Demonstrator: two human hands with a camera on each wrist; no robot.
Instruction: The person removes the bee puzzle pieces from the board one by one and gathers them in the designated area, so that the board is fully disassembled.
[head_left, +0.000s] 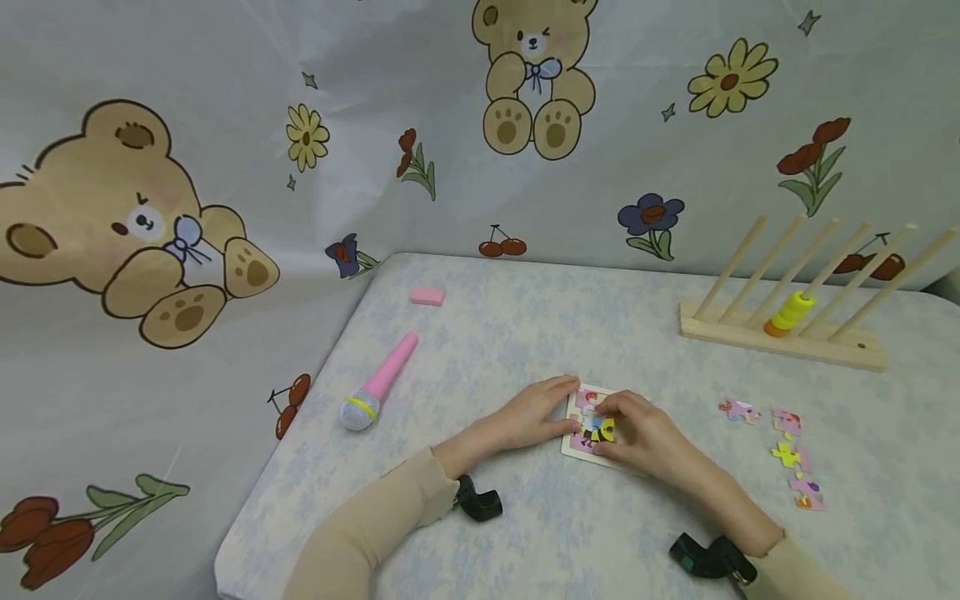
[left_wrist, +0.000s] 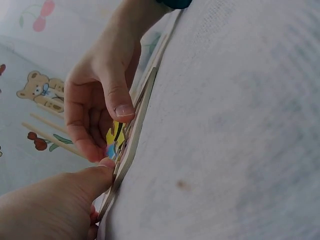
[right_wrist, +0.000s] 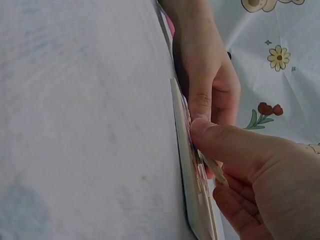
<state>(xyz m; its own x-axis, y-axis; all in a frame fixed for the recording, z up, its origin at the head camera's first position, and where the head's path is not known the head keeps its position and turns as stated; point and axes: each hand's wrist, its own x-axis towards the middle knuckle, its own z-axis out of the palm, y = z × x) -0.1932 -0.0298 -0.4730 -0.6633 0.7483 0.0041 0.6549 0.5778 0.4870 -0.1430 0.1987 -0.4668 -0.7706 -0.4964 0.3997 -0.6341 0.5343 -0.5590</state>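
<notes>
A small wooden jigsaw board (head_left: 573,451) lies on the table with pink, yellow and blue pieces in it. My left hand (head_left: 534,414) holds its left side, the thumb over the edge and the fingers along the far corner. From the right, my right hand (head_left: 654,437) pinches a puzzle piece (right_wrist: 215,170) between thumb and fingers. That piece is tilted against the board in the right wrist view, and its picture is mostly hidden. Loose pieces lie to the right: a pink one (head_left: 740,410), another pink one (head_left: 787,422), a yellow-and-pink one (head_left: 791,456) and a lower one (head_left: 808,492).
A wooden peg stand (head_left: 783,337) with upright rods and yellow and orange beads (head_left: 791,313) stands at the back right. At the left lie a pink toy microphone (head_left: 385,375) and a pink block (head_left: 427,297). A bear-patterned cloth (head_left: 450,75) hangs behind the table.
</notes>
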